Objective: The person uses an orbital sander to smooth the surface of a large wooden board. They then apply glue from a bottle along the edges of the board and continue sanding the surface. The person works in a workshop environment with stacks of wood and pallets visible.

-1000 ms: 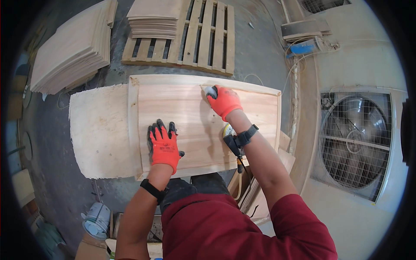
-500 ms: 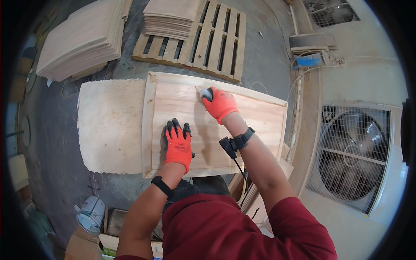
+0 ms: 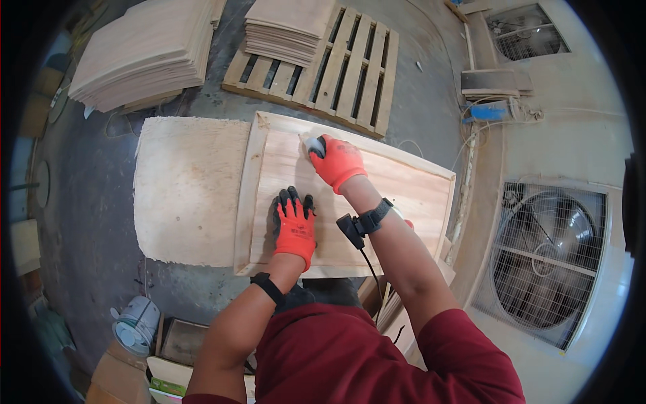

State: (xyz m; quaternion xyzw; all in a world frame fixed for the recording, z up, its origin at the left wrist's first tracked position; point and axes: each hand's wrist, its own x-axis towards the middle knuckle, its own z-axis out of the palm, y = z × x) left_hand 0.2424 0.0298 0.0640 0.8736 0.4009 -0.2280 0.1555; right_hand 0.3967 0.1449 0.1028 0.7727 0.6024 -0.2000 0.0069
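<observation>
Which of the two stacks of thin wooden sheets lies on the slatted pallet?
The smaller stack of thin wooden sheets, at top centre, lies on the slatted wooden pallet. The larger stack, at upper left, lies beside the pallet.

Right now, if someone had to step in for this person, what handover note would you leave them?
Left hand: gloved, fingers spread, pressed flat on the framed wooden panel, near its front edge.
Right hand: gloved, closed on a small pale pad, pressed to the panel near its far edge.
The panel lies partly on a rough plywood sheet; a pallet with stacked sheets sits beyond.
Done: cannot tell how much of the surface has been rubbed.
Left: the panel's right half looks untouched by either hand; probably carry on there.
</observation>
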